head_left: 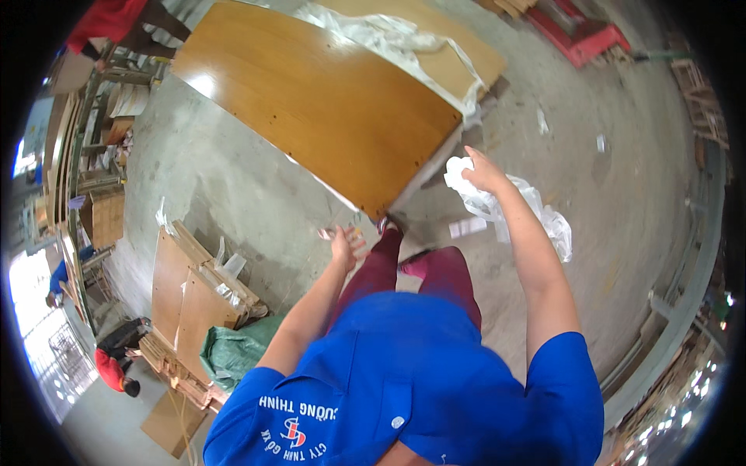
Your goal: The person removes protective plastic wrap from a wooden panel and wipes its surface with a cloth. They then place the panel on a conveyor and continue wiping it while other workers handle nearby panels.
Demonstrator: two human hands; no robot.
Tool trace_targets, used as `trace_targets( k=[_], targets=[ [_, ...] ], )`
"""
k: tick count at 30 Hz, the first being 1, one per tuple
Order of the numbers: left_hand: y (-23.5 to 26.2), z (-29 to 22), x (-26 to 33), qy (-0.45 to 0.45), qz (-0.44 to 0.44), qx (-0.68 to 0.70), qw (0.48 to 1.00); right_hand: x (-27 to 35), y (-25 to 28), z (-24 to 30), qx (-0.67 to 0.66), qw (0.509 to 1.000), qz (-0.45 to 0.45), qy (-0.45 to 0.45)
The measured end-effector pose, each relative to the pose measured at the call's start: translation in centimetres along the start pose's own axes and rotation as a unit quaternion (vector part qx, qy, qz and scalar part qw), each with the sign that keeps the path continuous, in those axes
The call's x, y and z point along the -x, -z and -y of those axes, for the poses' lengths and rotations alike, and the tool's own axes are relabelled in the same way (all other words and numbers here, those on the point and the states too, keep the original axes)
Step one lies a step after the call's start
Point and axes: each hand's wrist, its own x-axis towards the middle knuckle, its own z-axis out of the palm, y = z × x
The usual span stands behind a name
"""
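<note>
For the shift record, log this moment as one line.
left hand: open, at wooden panel corner | right hand: gripping white plastic wrap | floor: concrete
</note>
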Motion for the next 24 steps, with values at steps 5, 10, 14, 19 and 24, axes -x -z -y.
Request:
trace_targets(
  k=[5, 10, 14, 19, 24],
  targets=[
    [-2.7, -0.5, -1.5, 0.023, -0.037, -0.006, 0.999, -11.4, 1.0, 1.5, 0.007, 0.998, -0.043, -0.046],
    [-6.3, -2.1, -3.5, 0.029, -0.080, 0.086, 0.993, -18.8, 2.1, 2.6, 0.031, 0.992, 0.037, -0.116],
    [-7.4, -1.1, -5.6, 0.031, -0.179, 0.175, 0.968, -18.8, 3.2, 5.6, 0.103, 0.989, 0.024, -0.105],
    [-6.0, 0.3, -7.8, -0.050, -0.278, 0.210, 0.936, -17.5, 1.8, 4.3, 0.060, 0.993, 0.071, -0.066],
    [-0.8, 0.1, -6.6, -0.088, -0.273, 0.252, 0.924, -16.7, -0.2, 4.0, 0.035, 0.979, 0.202, -0.013]
  ],
)
